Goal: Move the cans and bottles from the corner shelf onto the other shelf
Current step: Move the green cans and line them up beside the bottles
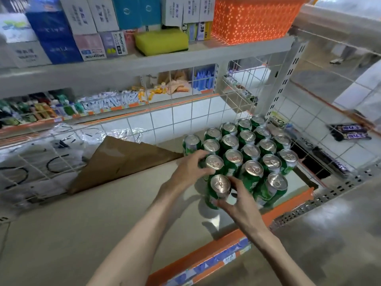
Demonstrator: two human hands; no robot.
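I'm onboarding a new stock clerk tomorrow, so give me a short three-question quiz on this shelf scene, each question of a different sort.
1. True or false: the right hand grips the frontmost green can.
2. Multiple choice: what lies just left of the orange basket? A) a yellow sponge B) a red mug C) a glass jar
3. Fill in: the second can, gripped by the left hand, stands just ____ the frontmost one.

Key: 1 true; 2 A; 3 behind.
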